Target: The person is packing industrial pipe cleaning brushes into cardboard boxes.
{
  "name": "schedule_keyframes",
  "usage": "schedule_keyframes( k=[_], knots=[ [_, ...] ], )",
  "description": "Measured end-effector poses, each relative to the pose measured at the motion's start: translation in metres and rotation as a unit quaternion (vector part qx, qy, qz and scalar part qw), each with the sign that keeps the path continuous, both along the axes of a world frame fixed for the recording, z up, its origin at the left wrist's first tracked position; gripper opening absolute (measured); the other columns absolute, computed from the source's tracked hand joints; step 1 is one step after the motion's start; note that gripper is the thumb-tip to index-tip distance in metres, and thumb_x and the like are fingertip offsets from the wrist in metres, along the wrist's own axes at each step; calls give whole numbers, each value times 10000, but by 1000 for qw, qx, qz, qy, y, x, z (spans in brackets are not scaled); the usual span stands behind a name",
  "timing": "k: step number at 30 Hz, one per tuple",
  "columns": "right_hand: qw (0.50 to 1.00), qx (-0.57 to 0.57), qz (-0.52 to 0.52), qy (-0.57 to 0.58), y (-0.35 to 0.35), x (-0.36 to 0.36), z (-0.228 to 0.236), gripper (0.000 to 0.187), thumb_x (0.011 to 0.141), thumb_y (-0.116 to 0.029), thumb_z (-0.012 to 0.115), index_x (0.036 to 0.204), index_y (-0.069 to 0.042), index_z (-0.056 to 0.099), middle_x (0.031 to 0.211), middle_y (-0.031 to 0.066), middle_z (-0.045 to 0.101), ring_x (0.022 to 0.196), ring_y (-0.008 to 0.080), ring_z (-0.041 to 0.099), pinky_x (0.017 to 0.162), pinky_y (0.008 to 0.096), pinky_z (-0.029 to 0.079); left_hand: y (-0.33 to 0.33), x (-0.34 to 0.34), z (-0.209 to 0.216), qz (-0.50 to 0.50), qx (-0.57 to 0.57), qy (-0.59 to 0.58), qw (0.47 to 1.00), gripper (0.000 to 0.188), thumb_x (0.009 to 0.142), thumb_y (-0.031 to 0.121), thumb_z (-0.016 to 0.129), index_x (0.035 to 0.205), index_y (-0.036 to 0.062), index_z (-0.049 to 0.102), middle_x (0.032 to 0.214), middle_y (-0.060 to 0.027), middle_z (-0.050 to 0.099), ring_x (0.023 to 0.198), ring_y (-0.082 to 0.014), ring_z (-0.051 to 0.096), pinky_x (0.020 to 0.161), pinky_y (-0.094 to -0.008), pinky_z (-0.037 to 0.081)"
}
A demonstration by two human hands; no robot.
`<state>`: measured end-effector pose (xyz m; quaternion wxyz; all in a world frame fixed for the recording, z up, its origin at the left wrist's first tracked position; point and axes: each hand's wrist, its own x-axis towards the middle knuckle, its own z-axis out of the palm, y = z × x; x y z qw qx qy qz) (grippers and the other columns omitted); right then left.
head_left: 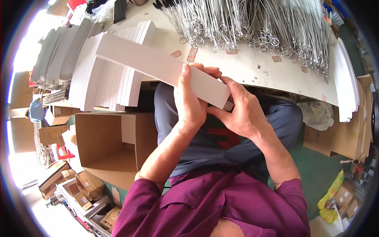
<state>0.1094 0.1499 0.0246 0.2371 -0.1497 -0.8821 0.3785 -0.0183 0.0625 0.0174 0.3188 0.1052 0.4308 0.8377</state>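
Note:
A long, narrow white box [142,59] is held slantwise above my lap, its far end toward the stacked boxes on the left. My left hand [189,94] wraps round the box near its lower right end, thumb along the top face. At that end, my right hand [242,106] grips the box with thumb and fingers on either side of the end opening. Something dark shows at the opening [228,104], too small to make out. Several similar white boxes [89,71] stand in a row on the table's left side.
Many thin metal rods with ring ends [252,27] lie across the back of the table [284,79]. An open cardboard box [106,138] stands left of my legs. Flat white pieces [345,79] lean at the right edge. A dark phone-like object [119,11] lies at the back left.

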Motion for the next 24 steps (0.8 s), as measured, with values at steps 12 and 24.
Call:
schedule_keyframes(
  k=[12,24],
  knots=[
    [988,103,65,-97,31,32,-4,542,722,-217,809,1202,-49,624,926,137,674,774,340,715,704,425,601,-83,20,55,-167,-221,692,666,436,762,114,839,1135,-17,656,1105,-210,694,1028,-379,687,882,-454,560],
    [978,115,138,-105,23,32,7,746,681,-370,906,1260,6,621,1098,152,705,1019,337,684,900,436,547,-65,10,1,-237,-382,674,586,438,711,189,831,1026,20,578,859,-135,656,775,-359,693,658,-480,565]
  ],
)
